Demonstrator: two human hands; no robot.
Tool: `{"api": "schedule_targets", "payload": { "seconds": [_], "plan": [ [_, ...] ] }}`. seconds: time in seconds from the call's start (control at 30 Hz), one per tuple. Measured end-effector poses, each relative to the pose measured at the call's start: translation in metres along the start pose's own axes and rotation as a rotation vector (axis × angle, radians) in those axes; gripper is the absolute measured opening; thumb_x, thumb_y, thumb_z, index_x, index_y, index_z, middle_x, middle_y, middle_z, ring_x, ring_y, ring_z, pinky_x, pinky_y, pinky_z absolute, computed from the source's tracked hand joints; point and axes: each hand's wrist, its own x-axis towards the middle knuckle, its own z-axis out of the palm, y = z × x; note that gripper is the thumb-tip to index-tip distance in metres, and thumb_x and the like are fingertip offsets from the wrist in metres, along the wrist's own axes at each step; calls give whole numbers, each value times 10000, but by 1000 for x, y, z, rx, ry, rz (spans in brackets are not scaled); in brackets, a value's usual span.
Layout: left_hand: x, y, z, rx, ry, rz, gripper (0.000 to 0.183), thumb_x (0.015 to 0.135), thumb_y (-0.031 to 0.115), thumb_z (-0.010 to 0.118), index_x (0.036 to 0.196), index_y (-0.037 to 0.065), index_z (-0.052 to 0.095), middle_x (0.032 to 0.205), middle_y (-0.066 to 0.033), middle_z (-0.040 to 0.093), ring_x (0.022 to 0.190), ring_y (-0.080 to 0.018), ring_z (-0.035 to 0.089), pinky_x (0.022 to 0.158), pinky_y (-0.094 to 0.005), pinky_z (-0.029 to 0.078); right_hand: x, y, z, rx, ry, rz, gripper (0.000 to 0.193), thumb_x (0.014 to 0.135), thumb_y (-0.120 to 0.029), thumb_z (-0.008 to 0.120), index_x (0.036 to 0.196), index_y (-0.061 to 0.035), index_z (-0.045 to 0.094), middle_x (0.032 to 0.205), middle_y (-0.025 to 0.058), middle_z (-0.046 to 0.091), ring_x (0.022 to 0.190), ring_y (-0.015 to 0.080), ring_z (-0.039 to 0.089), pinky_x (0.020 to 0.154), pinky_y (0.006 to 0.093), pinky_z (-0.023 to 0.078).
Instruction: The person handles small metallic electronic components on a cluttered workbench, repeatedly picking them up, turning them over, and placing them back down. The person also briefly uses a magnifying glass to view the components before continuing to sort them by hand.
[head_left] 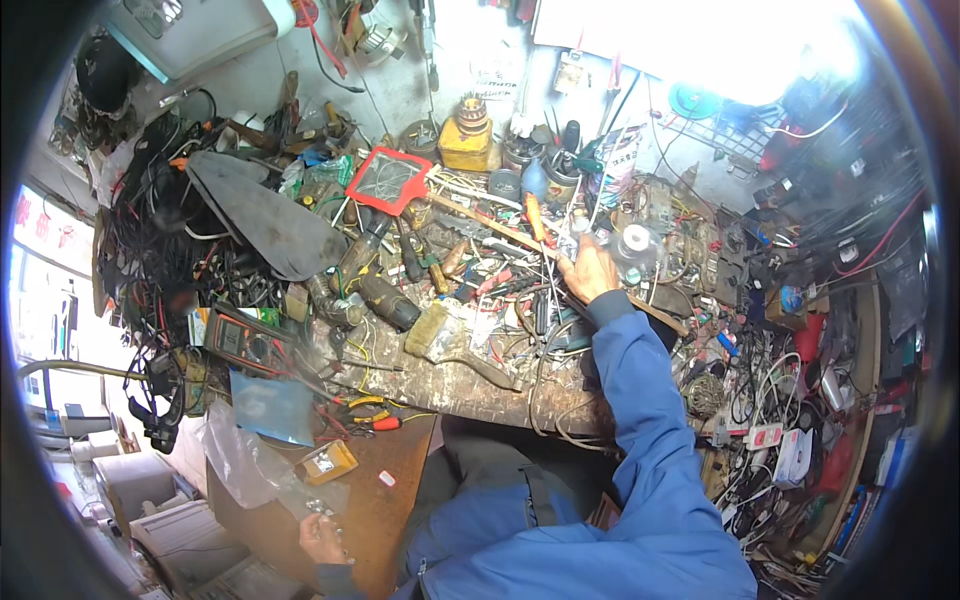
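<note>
My right hand (590,272) reaches out over the cluttered workbench (490,395), its fingers bent around a small pale thing too unclear to name. Right beside it stands a clear plastic container (640,262) with a round white top. An orange-handled tool (534,215) and the wooden handle (490,225) of a red-framed mesh swatter (390,180) lie just left of these fingertips. Low at the left, my left hand (325,540) is closed on a small shiny piece I cannot make out, above a brown board (380,460). Close to it are a small yellow box (328,462) and a clear plastic bag (240,460).
A wooden-handled brush (460,345) lies near the bench's front edge. Farther left are a multimeter (245,340), yellow-and-red-handled pliers (375,423) and a grey triangular panel (270,215). Tangled cables (780,390) and a white power strip (793,457) crowd the right side.
</note>
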Motion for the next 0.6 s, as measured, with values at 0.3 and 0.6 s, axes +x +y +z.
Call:
{"api": "schedule_targets", "payload": {
  "seconds": [0.3, 0.6],
  "plan": [
    [2, -3, 10, -149, -105, 13, 128, 942, 101, 639, 1037, 35, 582, 734, -22, 584, 535, -48, 480, 447, -205, 365, -76, -37, 36, 46, 277, -182, 274, 752, -3, 638, 1026, -4, 635, 963, 166, 609, 921, 351, 562, 829, 448, 470],
    [15, 11, 25, -94, -218, 14, 113, 962, 132, 635, 1015, 52, 574, 725, 2, 556, 536, -37, 446, 453, -205, 340, -113, -57, 39, 200, 273, -297, 349, 719, 36, 642, 1067, 1, 647, 995, 146, 598, 955, 335, 571, 869, 435, 481]
  ]
}}
